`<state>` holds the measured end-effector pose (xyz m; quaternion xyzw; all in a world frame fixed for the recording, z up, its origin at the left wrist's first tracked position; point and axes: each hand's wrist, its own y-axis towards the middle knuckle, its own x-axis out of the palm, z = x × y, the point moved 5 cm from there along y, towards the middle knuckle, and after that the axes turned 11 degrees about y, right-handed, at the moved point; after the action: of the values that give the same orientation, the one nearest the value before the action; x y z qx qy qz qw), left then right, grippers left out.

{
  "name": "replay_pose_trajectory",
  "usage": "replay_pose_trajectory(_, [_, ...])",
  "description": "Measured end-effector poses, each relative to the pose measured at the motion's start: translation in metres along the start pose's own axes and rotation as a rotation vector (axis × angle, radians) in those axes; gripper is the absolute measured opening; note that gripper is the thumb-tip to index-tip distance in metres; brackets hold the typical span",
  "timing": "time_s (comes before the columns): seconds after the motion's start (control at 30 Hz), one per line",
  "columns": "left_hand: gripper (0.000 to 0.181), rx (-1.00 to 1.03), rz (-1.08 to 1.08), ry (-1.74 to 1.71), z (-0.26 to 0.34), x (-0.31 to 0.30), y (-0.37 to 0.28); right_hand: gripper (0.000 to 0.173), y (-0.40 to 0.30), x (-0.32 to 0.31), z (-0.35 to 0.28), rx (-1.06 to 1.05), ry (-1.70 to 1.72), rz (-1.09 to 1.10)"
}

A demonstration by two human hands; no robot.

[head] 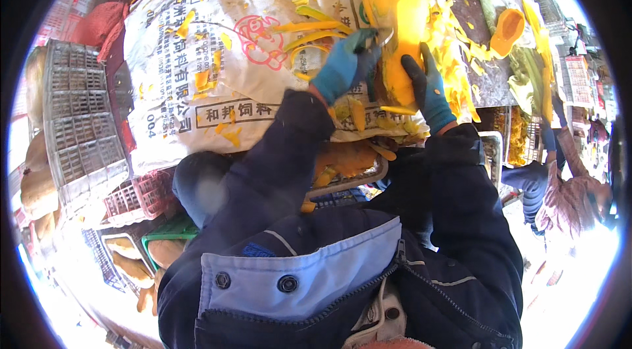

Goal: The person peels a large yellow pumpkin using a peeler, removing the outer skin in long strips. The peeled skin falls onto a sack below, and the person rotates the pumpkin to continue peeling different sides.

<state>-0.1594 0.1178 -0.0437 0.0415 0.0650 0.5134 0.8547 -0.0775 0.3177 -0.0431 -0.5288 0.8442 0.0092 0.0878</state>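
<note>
A large peeled orange-yellow squash (401, 28) stands lengthwise on a white woven feed sack (276, 82). My right hand (432, 87), in a blue glove with dark palm and fingers, grips its lower right side. On its left side is my left hand (345, 65), gloved alike and closed around a small tool with a metal edge (387, 37), blurred; its exact kind cannot be told. Long peel strips (316, 28) lie on the sack left of the squash. A heap of yellow peelings (452, 57) lies to its right.
A cut squash piece (507, 32) lies at the right of the table. Plastic crates (84, 117) stand at the left, some holding whole squashes (131, 260). Below the table edge is a tray (345, 181) with orange pieces. A co-worker (568, 196) is at the far right.
</note>
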Motion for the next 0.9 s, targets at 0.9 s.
replay_pose_trajectory(0.9, [0.041, 0.178, -0.233, 0.416, 0.033, 0.005, -0.052, 0.093, 0.003, 0.007, -0.012, -0.050, -0.156, -0.008])
